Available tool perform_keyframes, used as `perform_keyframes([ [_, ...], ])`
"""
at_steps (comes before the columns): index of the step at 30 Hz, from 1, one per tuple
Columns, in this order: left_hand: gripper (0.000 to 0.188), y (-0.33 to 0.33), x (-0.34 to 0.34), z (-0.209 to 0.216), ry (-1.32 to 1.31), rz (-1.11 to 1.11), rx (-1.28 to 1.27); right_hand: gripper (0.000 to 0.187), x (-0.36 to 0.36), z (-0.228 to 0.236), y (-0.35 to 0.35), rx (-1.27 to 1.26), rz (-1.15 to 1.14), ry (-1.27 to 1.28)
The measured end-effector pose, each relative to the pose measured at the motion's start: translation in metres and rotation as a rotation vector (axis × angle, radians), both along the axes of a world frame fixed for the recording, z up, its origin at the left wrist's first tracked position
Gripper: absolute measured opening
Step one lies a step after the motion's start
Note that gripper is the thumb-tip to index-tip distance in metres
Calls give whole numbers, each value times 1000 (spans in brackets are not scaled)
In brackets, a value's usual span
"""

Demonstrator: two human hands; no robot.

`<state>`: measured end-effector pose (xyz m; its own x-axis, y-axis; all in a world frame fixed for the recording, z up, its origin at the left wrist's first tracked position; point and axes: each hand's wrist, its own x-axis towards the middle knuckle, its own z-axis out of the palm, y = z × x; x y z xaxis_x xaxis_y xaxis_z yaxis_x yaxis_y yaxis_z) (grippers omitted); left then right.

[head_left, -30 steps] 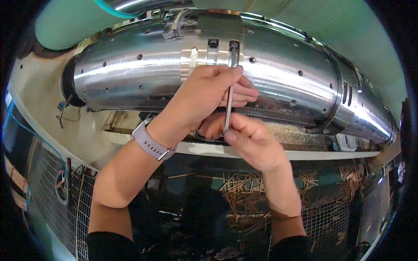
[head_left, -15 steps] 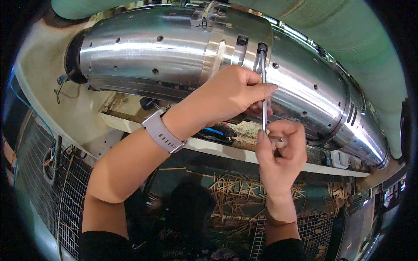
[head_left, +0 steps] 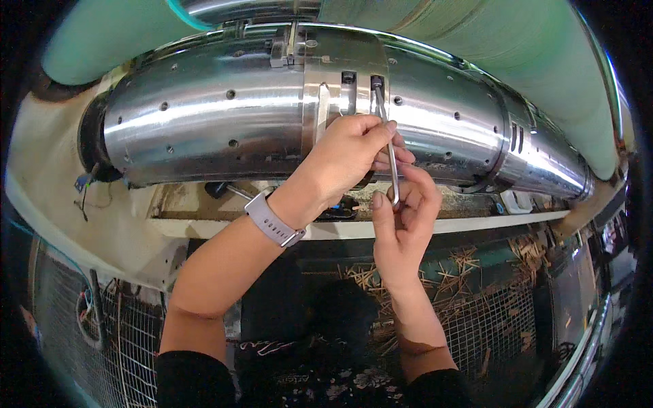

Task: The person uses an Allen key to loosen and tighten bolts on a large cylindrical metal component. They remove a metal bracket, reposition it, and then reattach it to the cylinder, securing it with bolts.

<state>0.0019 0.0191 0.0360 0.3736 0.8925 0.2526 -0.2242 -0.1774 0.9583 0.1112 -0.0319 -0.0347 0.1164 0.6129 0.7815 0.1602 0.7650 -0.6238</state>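
A long metal hex key [head_left: 392, 166] runs down from a dark socket screw [head_left: 377, 82] in a slot of the shiny steel roller [head_left: 265, 126]. Its upper end meets the screw. My left hand [head_left: 350, 149] is closed on the upper shaft, which is pinched near the thumb tip, with other fingers partly behind it. Around the lower end, my right hand [head_left: 407, 217] has its thumb and curled fingers closed; they partly hide the key's short bent arm. A second dark screw [head_left: 348, 78] sits in the slot just left of the first.
Large green rollers [head_left: 462, 47] lie behind the steel one. Below runs a pale ledge [head_left: 449, 224] with a dark-headed tool [head_left: 216, 190] and a white container [head_left: 517, 202] on it. Wooden sticks [head_left: 462, 265] are scattered beneath, near wire mesh [head_left: 496, 319].
The view has shifted, so the roller sits further left. The hex key has turned: its bent arm no longer points out to the right. Both hands are still on it.
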Motion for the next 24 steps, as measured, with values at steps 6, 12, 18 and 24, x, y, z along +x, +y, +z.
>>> perform_keyframes([
  [6,23,4,1,-8,-14,-40,80,41,25,6,1,187,-450,-502],
  [12,24,9,4,-14,-33,-33,83,40,20,2,8,146,-305,-298],
  [18,24,2,-2,-5,-25,-53,75,29,27,-24,2,-480,1029,550],
  [24,26,1,-9,-9,-58,-75,7,20,17,4,-7,113,-269,-478],
])
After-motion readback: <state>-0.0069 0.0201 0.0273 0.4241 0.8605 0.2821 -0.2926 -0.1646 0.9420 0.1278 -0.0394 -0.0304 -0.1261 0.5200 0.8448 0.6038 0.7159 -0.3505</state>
